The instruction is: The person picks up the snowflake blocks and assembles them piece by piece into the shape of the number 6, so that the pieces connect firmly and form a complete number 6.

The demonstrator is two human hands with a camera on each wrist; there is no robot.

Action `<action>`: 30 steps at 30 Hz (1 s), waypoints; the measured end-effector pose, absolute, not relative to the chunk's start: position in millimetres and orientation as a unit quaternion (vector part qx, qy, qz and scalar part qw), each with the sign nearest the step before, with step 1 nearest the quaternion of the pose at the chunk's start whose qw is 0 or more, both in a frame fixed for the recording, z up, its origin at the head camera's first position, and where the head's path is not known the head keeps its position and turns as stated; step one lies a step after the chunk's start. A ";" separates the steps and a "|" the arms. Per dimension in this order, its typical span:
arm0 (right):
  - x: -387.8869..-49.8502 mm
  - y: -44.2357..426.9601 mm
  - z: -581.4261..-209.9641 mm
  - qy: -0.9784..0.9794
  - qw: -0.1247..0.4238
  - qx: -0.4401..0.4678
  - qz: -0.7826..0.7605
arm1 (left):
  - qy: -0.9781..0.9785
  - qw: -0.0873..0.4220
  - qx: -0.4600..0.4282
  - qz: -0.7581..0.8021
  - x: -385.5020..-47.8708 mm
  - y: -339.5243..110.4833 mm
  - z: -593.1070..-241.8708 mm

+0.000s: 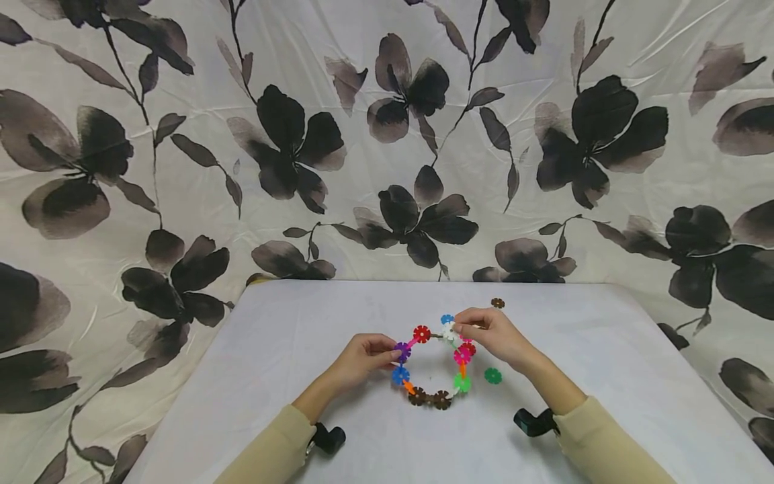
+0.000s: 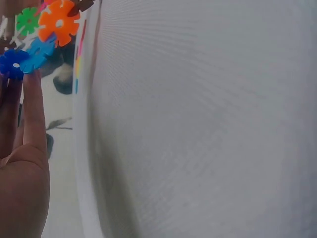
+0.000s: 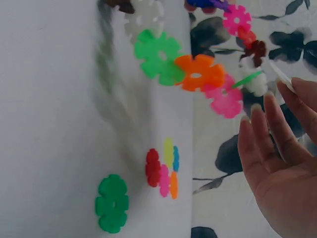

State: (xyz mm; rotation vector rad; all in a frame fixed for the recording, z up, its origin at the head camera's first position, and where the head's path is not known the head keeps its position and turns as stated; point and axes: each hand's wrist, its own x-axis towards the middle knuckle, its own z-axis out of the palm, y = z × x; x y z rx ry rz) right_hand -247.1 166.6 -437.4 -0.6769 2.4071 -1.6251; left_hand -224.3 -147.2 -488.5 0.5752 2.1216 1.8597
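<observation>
A ring of interlocking plastic snowflake discs (image 1: 442,400), in brown, orange, blue, purple, pink, red, white and green, is held up over the white table. At its left side my left hand (image 1: 361,359) pinches the purple disc (image 1: 402,351), just above a blue disc (image 1: 400,375). My right hand (image 1: 492,333) is at the ring's upper right. Between its thumb and index finger is a white disc (image 3: 281,77), seen edge-on beside another white disc (image 3: 255,82) of the ring. Whether those two are joined, I cannot tell. The other right fingers are extended.
On the table (image 1: 242,403), a loose green disc (image 1: 492,376) lies right of the ring and a brown disc (image 1: 498,303) behind the right hand. Several coloured discs (image 3: 153,167) lie near the table's far edge. Floral cloth (image 1: 417,222) hangs behind.
</observation>
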 end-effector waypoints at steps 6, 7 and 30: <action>-247.5 157.6 -423.4 0.809 0.055 -0.236 -0.536 | 0.732 0.129 0.200 0.639 -225.2 -147.3 -489.4; -247.1 155.0 -421.5 0.809 0.054 -0.240 -0.534 | 0.732 0.129 0.202 0.638 -224.9 -147.3 -489.3; -241.2 83.3 -408.0 0.833 0.020 -0.312 -0.457 | 0.724 0.122 0.219 0.642 -225.5 -146.2 -488.0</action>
